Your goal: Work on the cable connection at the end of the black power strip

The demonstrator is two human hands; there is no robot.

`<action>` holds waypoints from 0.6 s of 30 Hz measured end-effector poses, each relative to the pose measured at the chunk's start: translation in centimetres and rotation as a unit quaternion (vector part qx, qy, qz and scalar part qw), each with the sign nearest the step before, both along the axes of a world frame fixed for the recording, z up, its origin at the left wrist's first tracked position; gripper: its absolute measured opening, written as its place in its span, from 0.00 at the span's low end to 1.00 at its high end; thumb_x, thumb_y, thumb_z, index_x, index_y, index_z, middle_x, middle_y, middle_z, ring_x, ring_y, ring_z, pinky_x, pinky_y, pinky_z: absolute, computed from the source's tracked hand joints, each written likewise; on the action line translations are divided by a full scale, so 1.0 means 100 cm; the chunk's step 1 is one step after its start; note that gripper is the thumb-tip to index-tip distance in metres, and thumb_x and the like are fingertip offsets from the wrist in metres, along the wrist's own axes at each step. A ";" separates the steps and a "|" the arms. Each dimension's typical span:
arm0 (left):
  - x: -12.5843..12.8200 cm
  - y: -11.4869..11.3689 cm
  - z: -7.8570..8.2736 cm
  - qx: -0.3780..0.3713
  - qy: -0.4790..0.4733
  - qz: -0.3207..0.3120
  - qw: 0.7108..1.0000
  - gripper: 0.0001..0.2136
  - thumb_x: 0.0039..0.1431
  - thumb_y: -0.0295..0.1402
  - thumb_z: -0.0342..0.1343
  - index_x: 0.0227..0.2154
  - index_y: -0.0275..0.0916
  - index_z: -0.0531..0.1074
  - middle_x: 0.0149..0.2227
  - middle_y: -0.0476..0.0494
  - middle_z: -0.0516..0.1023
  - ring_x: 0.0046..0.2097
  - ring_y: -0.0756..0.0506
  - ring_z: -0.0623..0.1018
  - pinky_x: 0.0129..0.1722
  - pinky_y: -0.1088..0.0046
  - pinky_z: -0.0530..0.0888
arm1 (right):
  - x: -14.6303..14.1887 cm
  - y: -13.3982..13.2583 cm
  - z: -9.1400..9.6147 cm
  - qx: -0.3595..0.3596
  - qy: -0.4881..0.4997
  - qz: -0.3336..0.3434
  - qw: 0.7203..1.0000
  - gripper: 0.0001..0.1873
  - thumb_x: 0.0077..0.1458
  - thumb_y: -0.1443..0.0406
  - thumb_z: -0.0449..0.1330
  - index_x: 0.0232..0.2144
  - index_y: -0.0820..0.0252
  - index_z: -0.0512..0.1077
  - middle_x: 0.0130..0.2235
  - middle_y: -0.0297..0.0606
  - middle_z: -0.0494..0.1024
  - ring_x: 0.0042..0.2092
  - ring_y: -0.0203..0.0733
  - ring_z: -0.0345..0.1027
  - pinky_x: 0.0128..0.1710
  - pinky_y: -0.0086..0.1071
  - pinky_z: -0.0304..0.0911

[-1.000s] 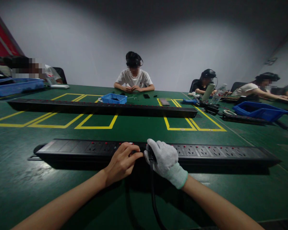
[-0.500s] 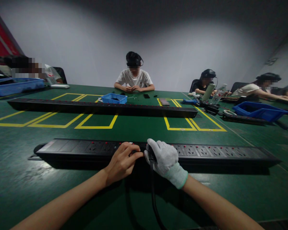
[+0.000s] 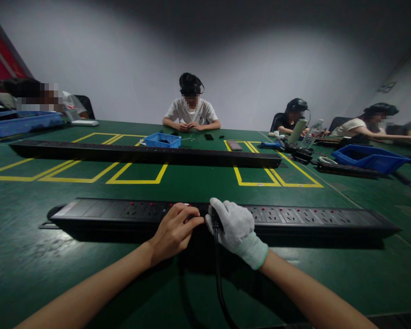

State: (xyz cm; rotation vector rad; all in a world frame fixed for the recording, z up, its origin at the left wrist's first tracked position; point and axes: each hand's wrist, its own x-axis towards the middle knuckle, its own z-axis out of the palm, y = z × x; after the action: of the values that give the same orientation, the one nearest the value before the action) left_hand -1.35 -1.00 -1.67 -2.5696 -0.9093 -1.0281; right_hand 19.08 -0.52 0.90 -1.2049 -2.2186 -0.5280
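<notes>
A long black power strip (image 3: 308, 219) with several sockets and small red parts lies across the table in front of me. My right hand (image 3: 233, 224), in a grey glove with a green cuff, is closed around a black power plug at the middle of the strip. The plug's cord (image 3: 218, 269) hangs down toward me; its head is mostly hidden by the glove. Just left of it, my bare left hand (image 3: 178, 226) rests on the strip with thumb and forefinger pinched together. What they pinch, if anything, is too small to make out.
Farther back lies a second black power strip (image 3: 144, 153) over yellow tape rectangles. Behind it are a small blue bin (image 3: 162, 140) and a phone (image 3: 208, 137). Larger blue bins (image 3: 370, 159) stand at right and left. Several people sit around the green table (image 3: 198, 187).
</notes>
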 end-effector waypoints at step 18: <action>0.000 0.001 0.002 -0.007 0.010 0.001 1.000 0.15 0.55 0.19 0.47 0.45 0.38 0.69 0.42 0.41 0.69 0.44 0.43 0.64 0.43 0.65 0.69 | -0.001 0.000 0.000 0.003 0.000 -0.002 1.000 0.17 0.60 0.57 0.50 0.46 0.59 0.69 0.30 0.37 0.73 0.29 0.40 0.61 0.28 0.34 0.45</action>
State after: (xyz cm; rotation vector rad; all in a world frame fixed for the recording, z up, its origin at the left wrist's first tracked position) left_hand -1.31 -0.89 -1.50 -2.5853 -0.9163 -0.9967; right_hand 18.98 -0.57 0.90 -1.2066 -2.2126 -0.5358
